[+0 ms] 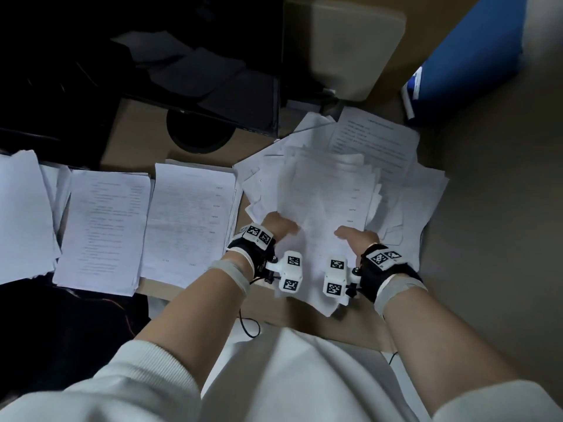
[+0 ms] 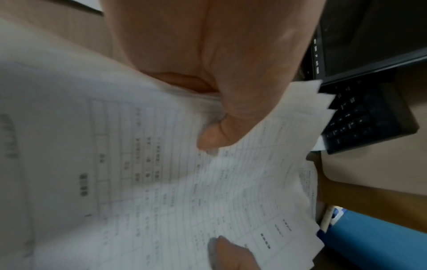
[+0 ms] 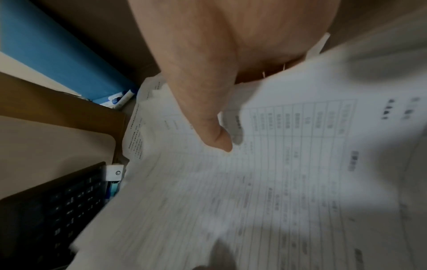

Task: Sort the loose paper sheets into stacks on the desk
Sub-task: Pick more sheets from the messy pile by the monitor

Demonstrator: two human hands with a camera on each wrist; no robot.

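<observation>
Nearest, the left hand (image 1: pixel 278 228) and right hand (image 1: pixel 355 237) each pinch the near edge of a bundle of sheets (image 1: pixel 329 193), thumbs on top, wrists level. The bundle's long axis runs away from them, above the loose pile (image 1: pixel 405 190). Finished stacks (image 1: pixel 189 217) lie leftward on the worktop (image 1: pixel 137 129), closer to the left hand.

Black keyboard (image 2: pixel 360 120) under a dark monitor (image 1: pixel 137 56), blue folder (image 1: pixel 466 50) at the desk's far right

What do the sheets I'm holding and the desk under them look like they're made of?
Sheets: thin matte white office paper, printed tables, bending between left hand and right hand. Desk: probably wood-look laminate; smooth tan surface, grain unclear.
</observation>
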